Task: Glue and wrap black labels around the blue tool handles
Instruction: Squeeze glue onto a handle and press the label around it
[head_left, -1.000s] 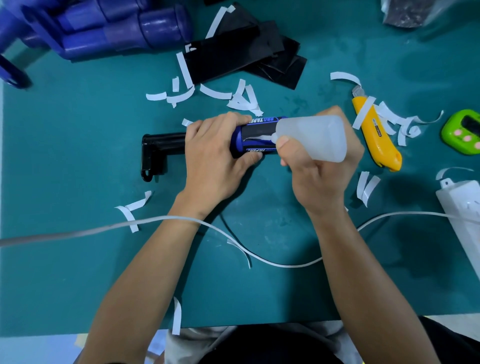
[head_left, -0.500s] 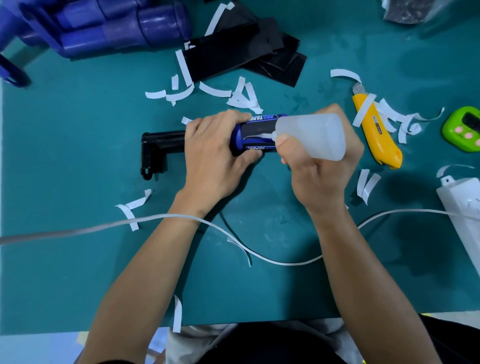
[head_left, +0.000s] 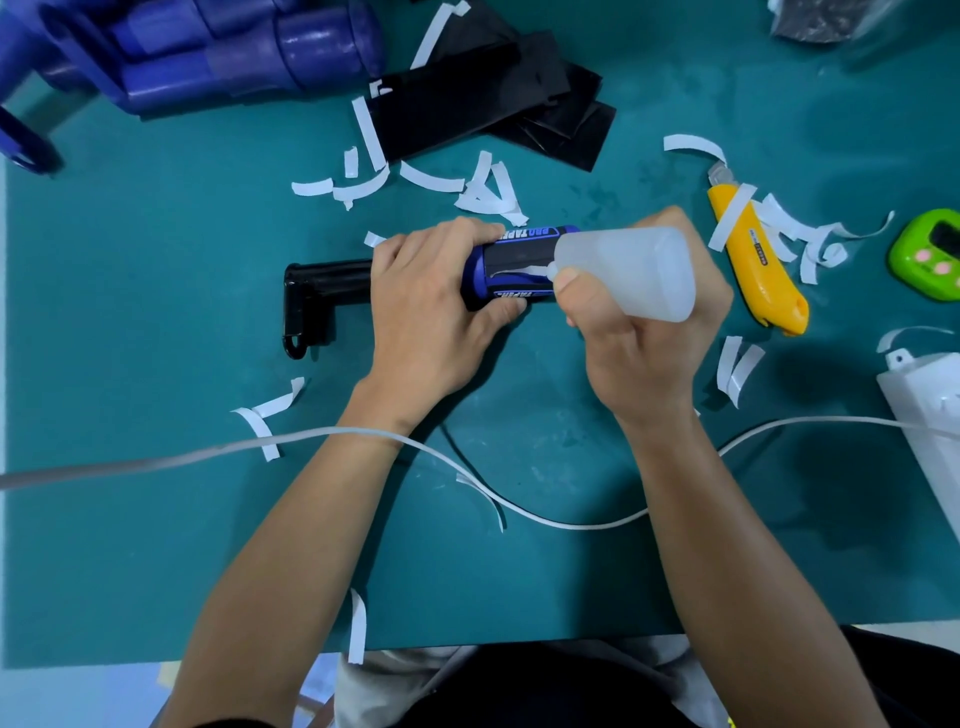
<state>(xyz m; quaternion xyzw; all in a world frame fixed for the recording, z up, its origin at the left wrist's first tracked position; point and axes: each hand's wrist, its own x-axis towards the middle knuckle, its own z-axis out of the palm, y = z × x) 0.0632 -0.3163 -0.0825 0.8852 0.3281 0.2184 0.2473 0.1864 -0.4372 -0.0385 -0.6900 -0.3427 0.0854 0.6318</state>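
Note:
A tool with a blue handle (head_left: 511, 267) and a black head (head_left: 317, 296) lies across the middle of the green mat. My left hand (head_left: 431, 312) grips the handle near its middle. My right hand (head_left: 639, 332) grips a translucent glue bottle (head_left: 631, 270), its nozzle touching the handle's dark panel, where a white line of glue shows. A stack of black labels (head_left: 483, 104) lies behind the tool. More blue tool handles (head_left: 249, 57) are piled at the top left.
A yellow utility knife (head_left: 753, 260), a green timer (head_left: 930, 254) and a white power strip (head_left: 930, 415) sit on the right. A white cable (head_left: 208, 452) runs over my left wrist and on across the mat. Several white backing strips (head_left: 488, 197) litter the mat (head_left: 130, 545).
The glue line on the handle's dark panel has grown a little. Both hands and the tool stay almost where they were.

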